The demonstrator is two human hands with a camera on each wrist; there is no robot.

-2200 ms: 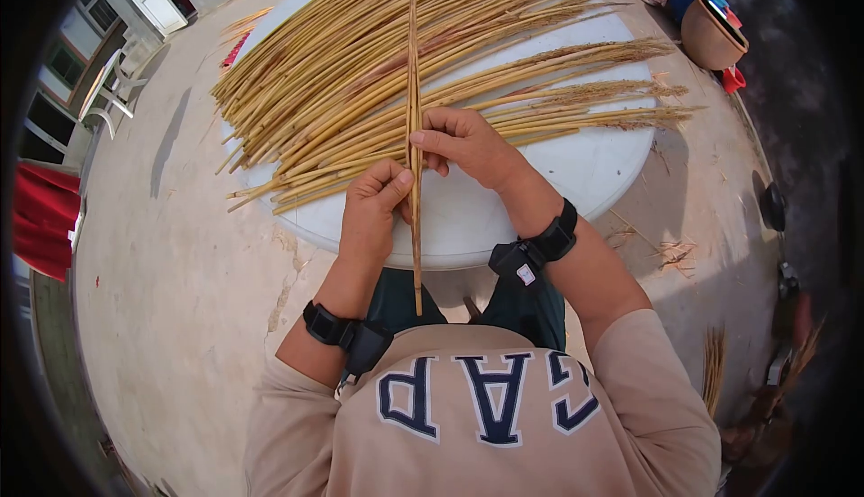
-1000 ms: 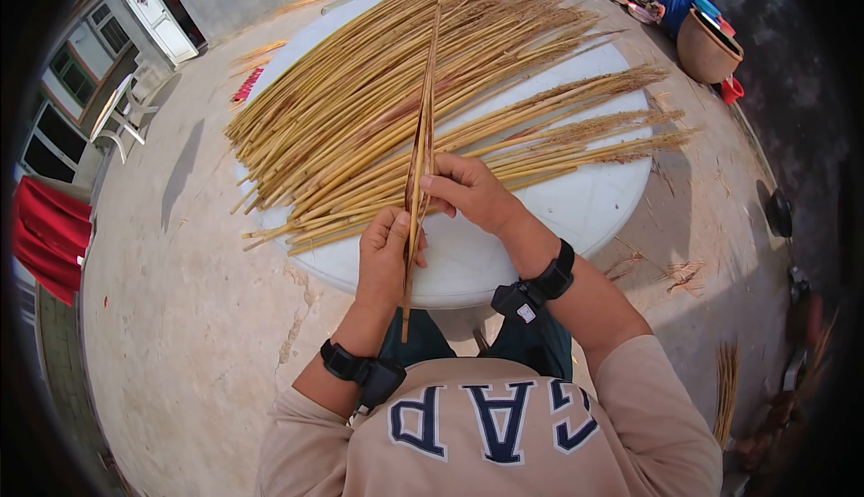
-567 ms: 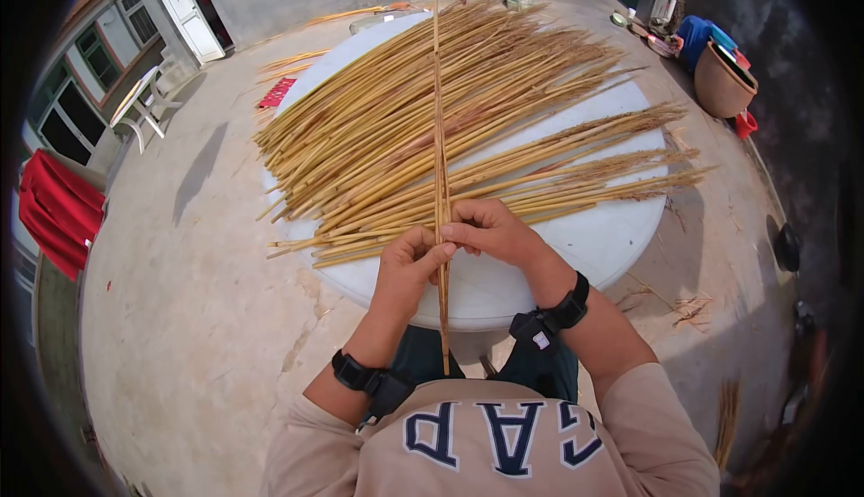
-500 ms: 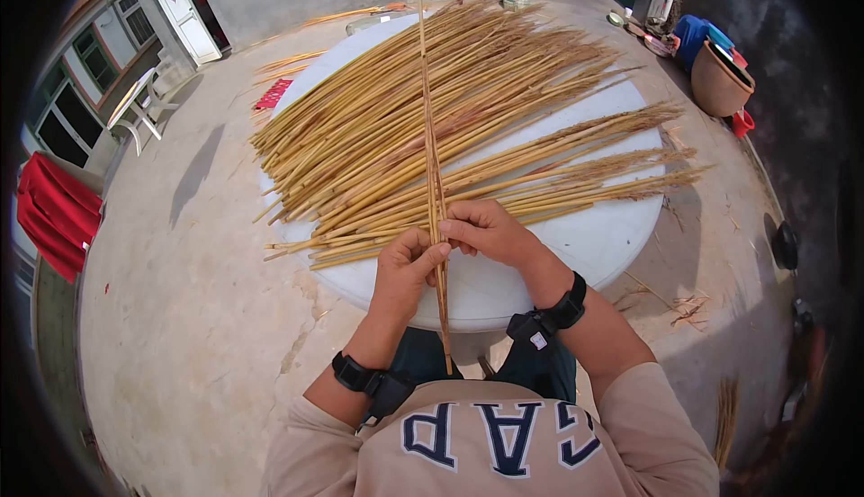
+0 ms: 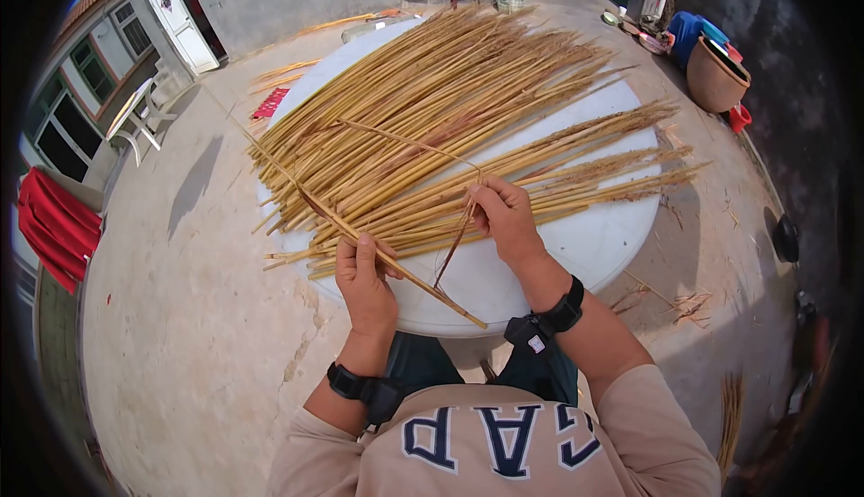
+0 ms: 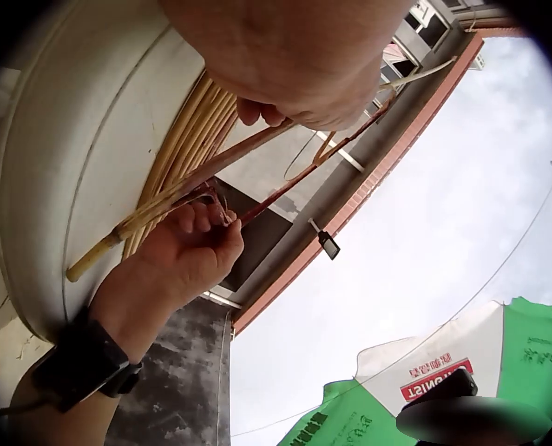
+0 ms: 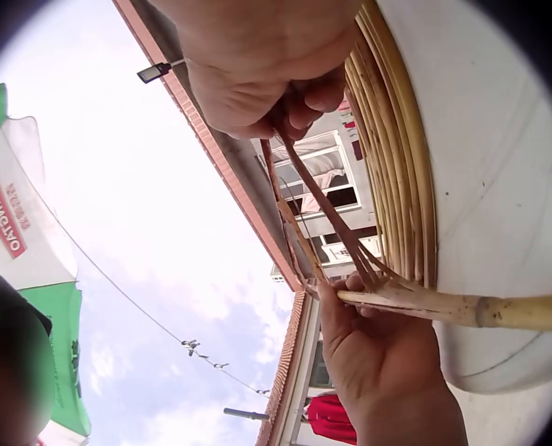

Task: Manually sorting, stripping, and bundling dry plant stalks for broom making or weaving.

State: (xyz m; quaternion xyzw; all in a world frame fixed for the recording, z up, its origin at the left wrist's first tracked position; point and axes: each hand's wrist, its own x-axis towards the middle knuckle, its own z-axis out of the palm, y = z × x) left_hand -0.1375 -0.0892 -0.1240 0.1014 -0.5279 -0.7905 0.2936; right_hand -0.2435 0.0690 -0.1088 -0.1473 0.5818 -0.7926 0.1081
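Observation:
My left hand (image 5: 367, 286) holds a long dry reed-like stalk (image 5: 441, 295) slantwise over the near side of the table, its thumb along the stalk. My right hand (image 5: 511, 214) pinches brown strips of leaf sheath (image 5: 456, 243) between thumb and fingers. In the right wrist view the strips (image 7: 327, 200) run from the right fingers down to the stalk (image 7: 434, 305), still joined near the left thumb. One strip end reaches back over the pile of stalks (image 5: 387, 155). These lie side by side, feathery heads toward the far right, on a white round table (image 5: 594, 241).
A clay pot (image 5: 715, 79) and a blue container (image 5: 684, 36) stand on the ground at right. Dry scraps (image 5: 688, 308) lie on the concrete beside the table. A white chair (image 5: 137, 117) and a red cloth (image 5: 58, 227) are at left.
Both hands were together at an upright stalk. The stalk now leans left, the right hand has moved right and away, and sheath strips are pulled off sideways from the stalk.

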